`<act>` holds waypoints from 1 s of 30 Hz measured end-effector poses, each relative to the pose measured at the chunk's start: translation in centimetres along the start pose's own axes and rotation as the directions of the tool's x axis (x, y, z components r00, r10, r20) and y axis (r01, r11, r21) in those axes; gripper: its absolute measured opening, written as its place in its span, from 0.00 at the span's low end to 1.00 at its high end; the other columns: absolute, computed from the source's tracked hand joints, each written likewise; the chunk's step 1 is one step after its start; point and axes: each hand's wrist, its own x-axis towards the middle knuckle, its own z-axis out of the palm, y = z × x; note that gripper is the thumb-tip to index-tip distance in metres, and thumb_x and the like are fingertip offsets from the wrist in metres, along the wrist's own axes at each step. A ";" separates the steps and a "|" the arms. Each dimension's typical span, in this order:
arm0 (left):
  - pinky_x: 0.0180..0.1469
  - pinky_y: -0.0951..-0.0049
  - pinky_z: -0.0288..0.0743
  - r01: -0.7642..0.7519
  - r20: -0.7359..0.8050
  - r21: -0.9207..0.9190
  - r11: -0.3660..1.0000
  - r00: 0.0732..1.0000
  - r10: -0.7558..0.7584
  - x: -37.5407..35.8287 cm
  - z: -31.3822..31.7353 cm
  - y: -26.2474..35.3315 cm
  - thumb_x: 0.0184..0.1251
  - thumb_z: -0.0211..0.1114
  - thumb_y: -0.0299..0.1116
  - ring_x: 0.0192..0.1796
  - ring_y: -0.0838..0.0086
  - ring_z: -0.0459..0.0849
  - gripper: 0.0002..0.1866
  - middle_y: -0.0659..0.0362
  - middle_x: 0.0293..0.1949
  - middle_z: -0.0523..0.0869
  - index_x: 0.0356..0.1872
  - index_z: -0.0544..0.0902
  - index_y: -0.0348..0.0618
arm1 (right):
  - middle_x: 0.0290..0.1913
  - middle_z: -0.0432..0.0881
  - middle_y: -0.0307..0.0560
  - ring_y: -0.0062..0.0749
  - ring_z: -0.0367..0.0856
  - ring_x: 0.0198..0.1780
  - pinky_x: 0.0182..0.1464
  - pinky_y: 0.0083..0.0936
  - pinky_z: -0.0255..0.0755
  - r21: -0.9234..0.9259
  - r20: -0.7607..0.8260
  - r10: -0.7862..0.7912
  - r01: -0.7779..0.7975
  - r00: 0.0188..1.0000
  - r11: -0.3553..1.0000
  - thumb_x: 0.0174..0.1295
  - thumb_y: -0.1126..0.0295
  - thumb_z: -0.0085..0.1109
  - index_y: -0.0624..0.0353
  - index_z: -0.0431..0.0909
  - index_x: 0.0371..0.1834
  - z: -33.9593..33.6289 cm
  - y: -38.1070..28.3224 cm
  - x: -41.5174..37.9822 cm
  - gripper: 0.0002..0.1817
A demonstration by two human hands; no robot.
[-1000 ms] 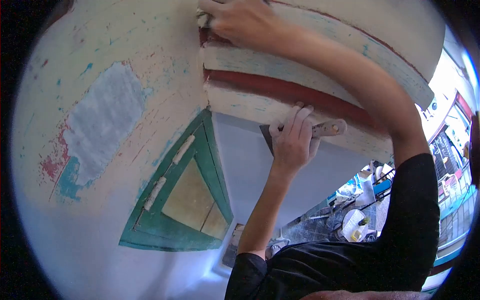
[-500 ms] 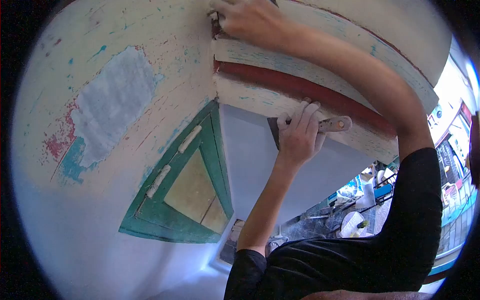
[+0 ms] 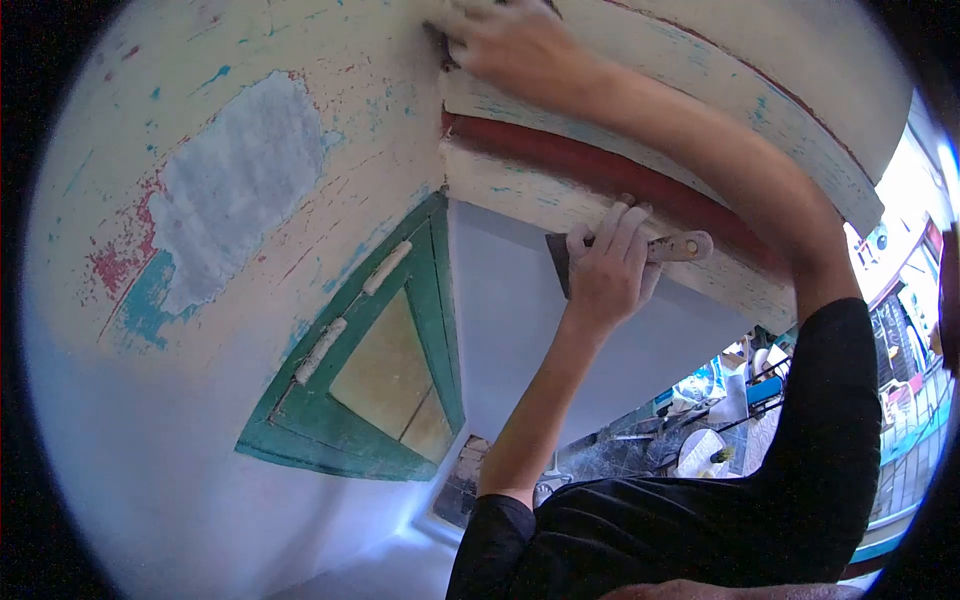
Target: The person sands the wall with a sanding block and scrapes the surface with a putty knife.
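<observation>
My left hand point(image 3: 612, 262) is closed around a putty knife point(image 3: 683, 247), its handle sticking out to the right and its dark blade to the left. The fingertips of this hand rest at the lower edge of a cream-painted beam point(image 3: 530, 180), beneath a dark red band point(image 3: 580, 160). Higher up, my right hand point(image 3: 515, 45) reaches across to the corner where the beam meets the wall. Its fingers are bent around a dark thing whose edge point(image 3: 438, 42) pokes out toward the wall; I cannot tell what kind it is. The hands look dusted with pale powder.
The flaking wall point(image 3: 360, 100) at left carries a grey-white patch point(image 3: 235, 190). Below it is a green-framed panel point(image 3: 350, 455) with two pale hinges. Down at the lower right are a round table point(image 3: 700, 455) and various items on the floor.
The view has shifted slightly, so the wall and beam sit a little further right. My right hand has moved a little at the corner, showing the dark edge. My left hand keeps its grip.
</observation>
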 end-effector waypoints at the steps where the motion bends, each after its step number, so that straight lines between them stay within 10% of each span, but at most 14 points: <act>1: 0.58 0.49 0.54 -0.001 -0.002 0.010 1.000 1.000 0.001 0.0 0.0 -0.1 0.60 0.69 0.42 0.68 0.62 0.78 0.16 0.58 0.61 0.82 0.43 0.79 0.46 | 0.38 0.79 0.43 0.36 0.75 0.49 0.51 0.39 0.69 0.002 -0.011 0.001 -0.001 1.000 1.000 0.56 0.64 0.61 0.56 0.87 0.25 0.5 0.2 0.1 0.10; 7: 0.58 0.50 0.54 0.001 -0.007 0.010 1.000 1.000 -0.001 -0.1 0.0 -0.3 0.59 0.69 0.42 0.69 0.64 0.78 0.18 0.60 0.62 0.81 0.47 0.79 0.46 | 0.41 0.79 0.44 0.37 0.76 0.50 0.50 0.42 0.69 0.133 0.025 0.140 -0.142 0.990 0.981 0.56 0.62 0.62 0.57 0.86 0.30 0.6 2.2 0.8 0.10; 18: 0.56 0.51 0.55 0.019 -0.013 -0.008 1.000 1.000 -0.019 -0.1 0.5 0.0 0.59 0.69 0.40 0.71 0.64 0.77 0.15 0.59 0.63 0.81 0.42 0.79 0.46 | 0.41 0.81 0.44 0.38 0.78 0.51 0.53 0.42 0.69 0.036 0.068 -0.092 0.090 0.993 0.995 0.56 0.64 0.61 0.56 0.88 0.26 0.3 2.2 0.7 0.10; 23: 0.57 0.50 0.55 0.022 -0.016 -0.018 1.000 1.000 -0.023 -0.1 0.3 0.3 0.58 0.69 0.39 0.71 0.64 0.76 0.15 0.59 0.63 0.81 0.43 0.79 0.45 | 0.39 0.81 0.44 0.38 0.78 0.50 0.53 0.41 0.70 0.119 -0.054 0.147 -0.140 0.988 0.983 0.57 0.65 0.60 0.57 0.88 0.27 1.0 3.6 1.1 0.10; 26: 0.57 0.49 0.55 0.029 0.009 0.003 1.000 1.000 -0.029 -0.2 0.1 0.5 0.57 0.69 0.39 0.71 0.64 0.76 0.16 0.59 0.63 0.81 0.43 0.79 0.44 | 0.39 0.81 0.45 0.38 0.78 0.50 0.53 0.41 0.70 -0.007 0.135 -0.086 0.088 0.987 0.996 0.58 0.66 0.60 0.57 0.87 0.28 0.1 1.3 0.2 0.09; 30: 0.58 0.50 0.55 0.021 0.002 0.005 1.000 1.000 -0.021 0.0 0.1 0.3 0.56 0.69 0.38 0.71 0.64 0.75 0.16 0.59 0.62 0.81 0.42 0.79 0.43 | 0.39 0.80 0.46 0.40 0.78 0.50 0.55 0.41 0.71 0.108 0.007 0.199 -0.198 0.980 0.974 0.56 0.66 0.61 0.58 0.88 0.27 0.7 2.3 0.7 0.09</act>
